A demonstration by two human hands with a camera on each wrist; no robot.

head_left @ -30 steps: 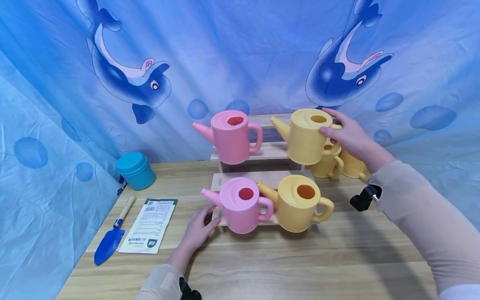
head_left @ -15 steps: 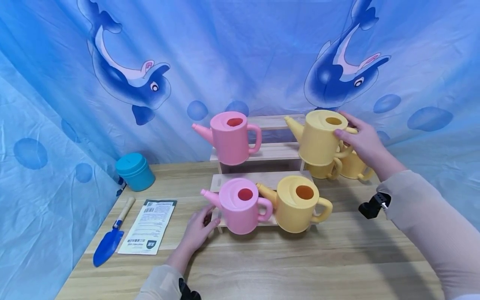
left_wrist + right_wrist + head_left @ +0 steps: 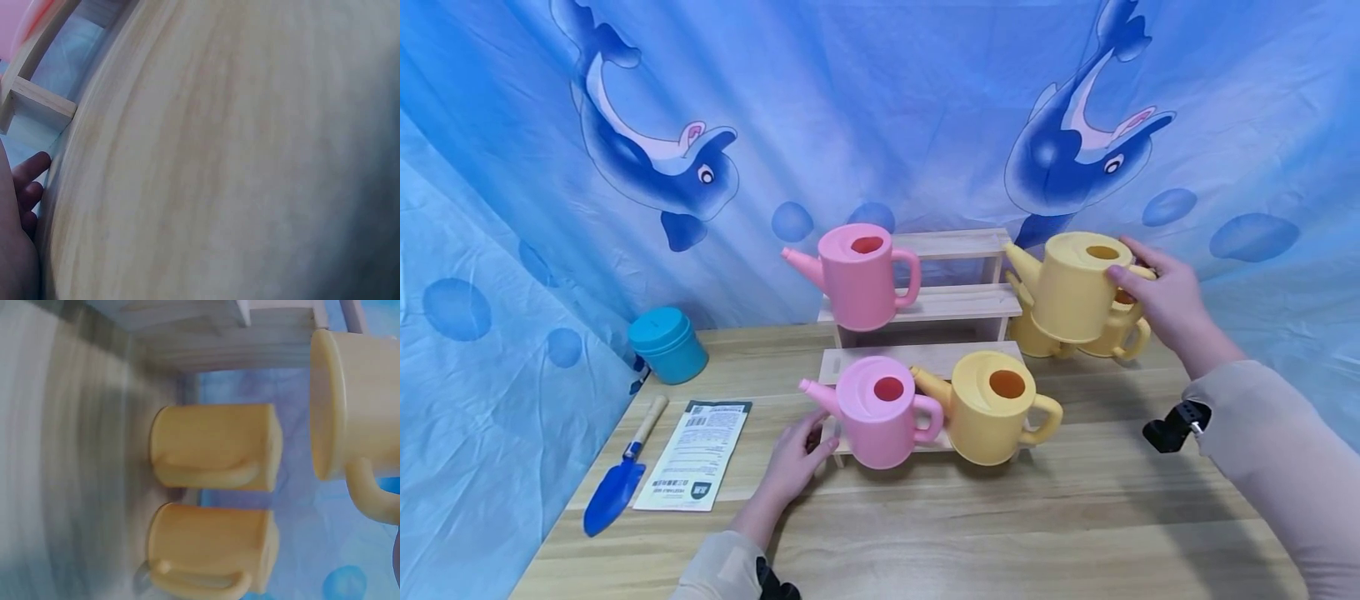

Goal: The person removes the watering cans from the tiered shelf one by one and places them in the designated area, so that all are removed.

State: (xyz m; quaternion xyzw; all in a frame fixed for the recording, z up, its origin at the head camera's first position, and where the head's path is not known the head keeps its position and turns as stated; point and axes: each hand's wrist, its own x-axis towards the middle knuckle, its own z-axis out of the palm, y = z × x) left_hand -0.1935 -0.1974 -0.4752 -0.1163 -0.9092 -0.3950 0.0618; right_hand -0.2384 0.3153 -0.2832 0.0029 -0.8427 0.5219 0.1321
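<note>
Broadly, a blue fabric curtain [image 3: 880, 108] printed with dolphins backs a wood-grain table [image 3: 940, 533], on which stands a stepped pale wooden rack [image 3: 977, 302]. Off the rack's right end, raised above the tabletop, is a pale yellow plastic watering can [image 3: 1075, 292]; the right hand [image 3: 1168, 304] pinches it at the top of its handle, thumb in front. The left hand [image 3: 790, 462] lies at the rack's lower left end; whether its fingers clasp the board or merely rest there, I cannot tell. Left of it lie a white printed packet [image 3: 692, 454], a blue-bladed trowel [image 3: 613, 496] with a wooden handle and, farther back, a round turquoise canister [image 3: 667, 346].

The likeliest trouble, I judge, is a knock: the raised can is close to two yellow cans [image 3: 215, 444] on the table, so a low base or swinging spout could topple one. Gripped only at one side, it might also tip spout-down.

Counted: one rack; six cans, four yellow, including a golden one [image 3: 988, 425] on the lowest step, and two pink, one rose [image 3: 859, 287] above one lighter [image 3: 876, 425]; one packet, one trowel, one canister.
</note>
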